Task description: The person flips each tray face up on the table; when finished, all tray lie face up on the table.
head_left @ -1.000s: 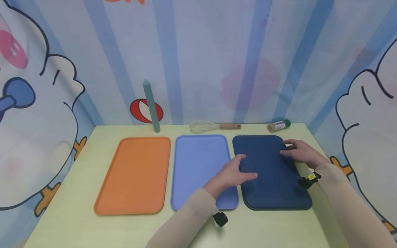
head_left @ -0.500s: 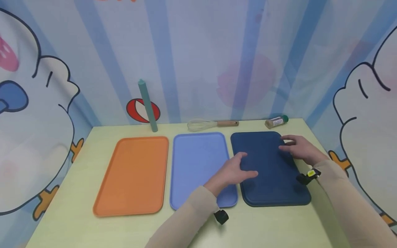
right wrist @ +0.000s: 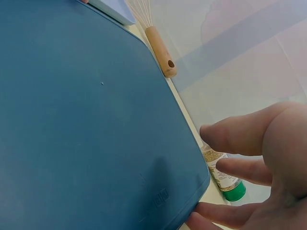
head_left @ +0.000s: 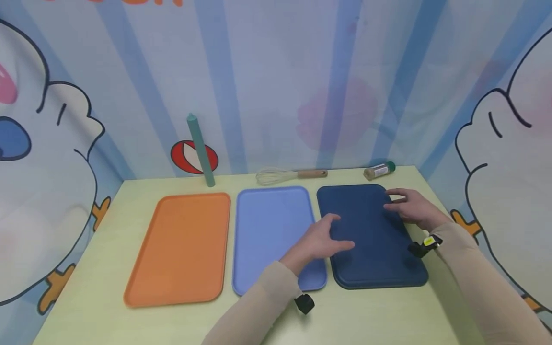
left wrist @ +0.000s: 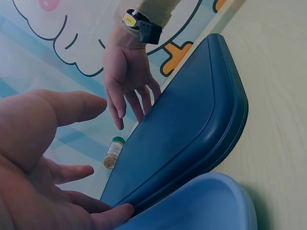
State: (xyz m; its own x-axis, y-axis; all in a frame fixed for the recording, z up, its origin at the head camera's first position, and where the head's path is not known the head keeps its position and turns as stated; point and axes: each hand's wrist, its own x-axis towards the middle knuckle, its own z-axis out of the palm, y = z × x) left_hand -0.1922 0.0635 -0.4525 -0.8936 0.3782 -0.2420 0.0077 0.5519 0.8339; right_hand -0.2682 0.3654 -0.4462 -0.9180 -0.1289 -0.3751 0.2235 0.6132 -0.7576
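A dark blue tray [head_left: 373,261] lies at the right of the table, its flat underside apparently facing up. My left hand [head_left: 316,239] is at its left side, thumb and fingers spread. In the left wrist view, the lower fingertips [left wrist: 122,214] reach the edge between this tray and the light blue tray [head_left: 271,215]. At the dark tray's far right edge is my right hand [head_left: 416,208], fingers loosely bent. Its lower fingertips meet the tray's corner in the right wrist view, while the thumb [right wrist: 225,136] stays apart. Neither hand grips anything.
An orange tray [head_left: 185,249] lies at the left. Along the back edge are a teal stick-like candle shape [head_left: 200,151] leaning on the wall, a whisk [head_left: 312,174] and a green-capped spice jar [head_left: 379,170]. A printed cloth wall [head_left: 267,96] closes off the back.
The head view has shifted slightly, so the whole scene sits a little farther left. Both hands keep nearly the same places beside the dark blue tray, and no object has visibly moved.
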